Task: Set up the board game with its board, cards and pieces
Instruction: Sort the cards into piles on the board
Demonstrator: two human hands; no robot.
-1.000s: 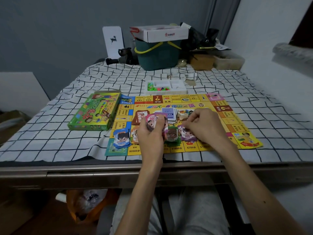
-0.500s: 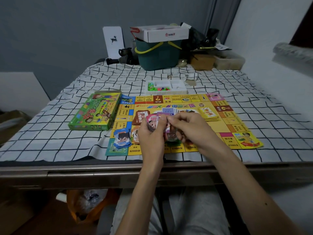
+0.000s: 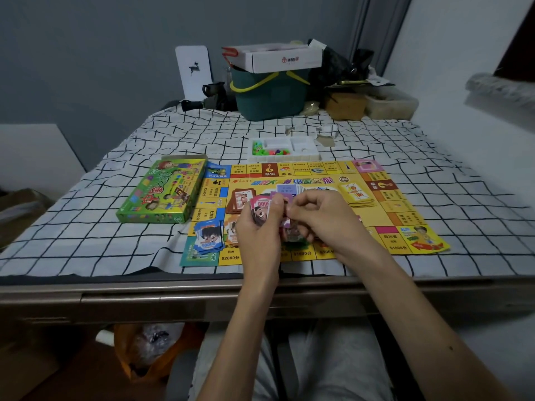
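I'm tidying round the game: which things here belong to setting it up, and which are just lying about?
For the game: game board, green game box, tray of pieces, blue note pile, yellow card stack, brown card stack, bundle of notes held by the left hand and pinched by the right hand.
Lying about: green bucket, white carton on it, deer card, brown box, orange bag.

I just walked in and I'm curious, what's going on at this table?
A person is sorting game money over the board. The left hand grips a fan of notes and the right hand pinches them too. A blue stack, brown deck and yellow deck lie on the board; the piece tray sits beyond it.
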